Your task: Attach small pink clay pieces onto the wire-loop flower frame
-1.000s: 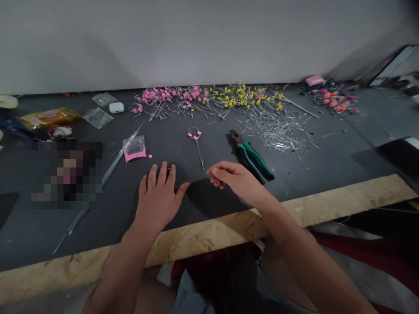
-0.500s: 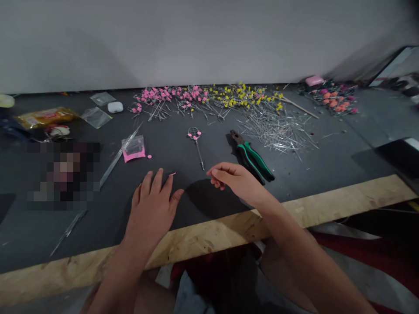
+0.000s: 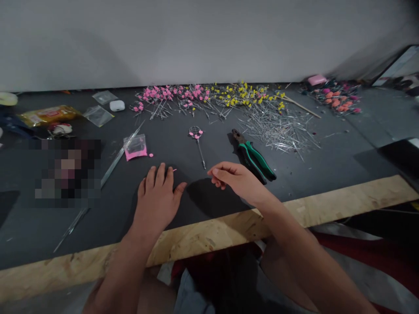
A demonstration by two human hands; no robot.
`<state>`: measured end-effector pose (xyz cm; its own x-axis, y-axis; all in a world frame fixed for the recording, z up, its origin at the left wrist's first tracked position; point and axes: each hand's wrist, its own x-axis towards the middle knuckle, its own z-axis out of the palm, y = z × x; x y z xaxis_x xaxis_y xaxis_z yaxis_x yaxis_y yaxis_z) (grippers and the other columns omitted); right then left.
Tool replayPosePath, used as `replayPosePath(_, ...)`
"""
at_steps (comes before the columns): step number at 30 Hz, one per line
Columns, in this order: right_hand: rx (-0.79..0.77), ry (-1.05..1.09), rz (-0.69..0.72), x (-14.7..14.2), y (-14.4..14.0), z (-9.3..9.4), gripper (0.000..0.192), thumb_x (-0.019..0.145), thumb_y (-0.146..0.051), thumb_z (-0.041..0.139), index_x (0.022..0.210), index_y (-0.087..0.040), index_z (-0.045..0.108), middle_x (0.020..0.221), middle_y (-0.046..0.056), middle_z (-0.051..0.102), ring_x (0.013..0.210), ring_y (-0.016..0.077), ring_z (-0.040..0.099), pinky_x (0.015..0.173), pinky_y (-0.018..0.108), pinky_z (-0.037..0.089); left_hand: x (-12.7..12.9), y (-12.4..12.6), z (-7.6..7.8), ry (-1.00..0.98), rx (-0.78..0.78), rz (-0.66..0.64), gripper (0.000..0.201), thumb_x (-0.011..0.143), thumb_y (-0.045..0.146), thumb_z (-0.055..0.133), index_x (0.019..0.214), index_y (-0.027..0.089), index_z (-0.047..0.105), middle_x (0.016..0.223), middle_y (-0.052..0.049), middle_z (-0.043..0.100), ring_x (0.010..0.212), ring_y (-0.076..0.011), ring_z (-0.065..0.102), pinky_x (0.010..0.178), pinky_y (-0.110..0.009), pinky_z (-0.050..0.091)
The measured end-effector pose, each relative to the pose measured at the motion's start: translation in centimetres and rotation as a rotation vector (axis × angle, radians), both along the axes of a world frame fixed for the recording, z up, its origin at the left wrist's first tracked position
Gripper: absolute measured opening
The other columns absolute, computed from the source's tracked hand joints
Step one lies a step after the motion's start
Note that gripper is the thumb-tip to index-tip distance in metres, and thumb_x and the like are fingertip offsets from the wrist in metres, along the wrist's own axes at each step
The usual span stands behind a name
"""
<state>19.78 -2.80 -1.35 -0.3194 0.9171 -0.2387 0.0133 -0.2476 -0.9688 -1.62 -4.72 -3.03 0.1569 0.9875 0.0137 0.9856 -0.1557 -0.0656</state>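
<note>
My left hand (image 3: 156, 198) lies palm down on the dark table, fingers stretched out. A thin pink clay strand (image 3: 174, 170) pokes out beside its index fingertip; the rest is hidden underneath. My right hand (image 3: 229, 176) hovers with thumb and index finger pinched, and whatever may be between them is too small to make out. Just beyond it lies a small racket-shaped wire piece (image 3: 200, 148) with pink dots on its round head. Green-and-black pliers (image 3: 253, 156) rest to the right. Ahead of my left hand are a clear bag of pink clay (image 3: 135, 152) and a small pink bit (image 3: 151, 155).
Along the wall lie wire pieces with pink tips (image 3: 160, 93), others with yellow tips (image 3: 244, 95), and a heap of bare wires (image 3: 284, 131). Orange-tipped pieces (image 3: 337, 102) sit far right. A white case (image 3: 117, 105) and long wires (image 3: 113, 168) are left. A wooden edge (image 3: 209, 237) borders the table.
My left hand has slid slightly forward over the pink strand, so less of it shows. My right hand keeps its pinch in nearly the same place. The view has shifted a little.
</note>
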Motion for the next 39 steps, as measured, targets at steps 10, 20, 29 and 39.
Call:
replayPosePath(10,-0.020,-0.017,0.000,-0.3,0.3,-0.5,0.021,0.083,-0.036,0.055,0.087,-0.019,0.065,0.073,0.001,0.061,0.065,0.0105,0.053,0.058,0.024,0.040,0.5,-0.7,0.5,0.010,-0.032,-0.020,0.057,0.094,0.042,0.023,0.138,0.009,0.038,0.147,-0.014,0.034,0.135,-0.0336,0.026,0.104,-0.051,0.031)
replayPosePath(20,-0.019,-0.030,0.003,0.1,0.2,-0.5,0.020,0.083,-0.035,0.055,0.088,-0.019,0.065,0.074,0.001,0.061,0.066,0.0100,0.053,0.059,0.024,0.040,0.3,-2.7,1.3,0.060,-0.069,-0.078,0.055,0.093,0.044,0.028,0.136,0.013,0.043,0.147,-0.011,0.035,0.136,-0.0330,0.026,0.104,-0.050,0.032)
replayPosePath(29,-0.015,-0.018,0.002,0.2,0.3,-0.4,0.018,0.083,-0.033,0.054,0.087,-0.019,0.064,0.073,0.000,0.061,0.065,0.0093,0.052,0.058,0.023,0.039,0.4,-3.1,2.2,0.032,-0.117,-0.049,0.061,0.091,0.052,0.029,0.134,0.013,0.046,0.147,-0.011,0.035,0.136,-0.0331,0.026,0.104,-0.050,0.034)
replayPosePath(39,-0.010,-0.013,0.017,0.0,0.2,-0.4,0.018,0.084,-0.032,0.054,0.087,-0.019,0.065,0.073,0.000,0.061,0.065,0.0092,0.052,0.058,0.023,0.039,-0.3,0.5,0.8,-0.190,-0.017,0.005,0.042,0.090,0.034,0.040,0.124,0.012,0.054,0.134,-0.011,0.052,0.124,-0.0282,0.044,0.099,-0.044,0.041)
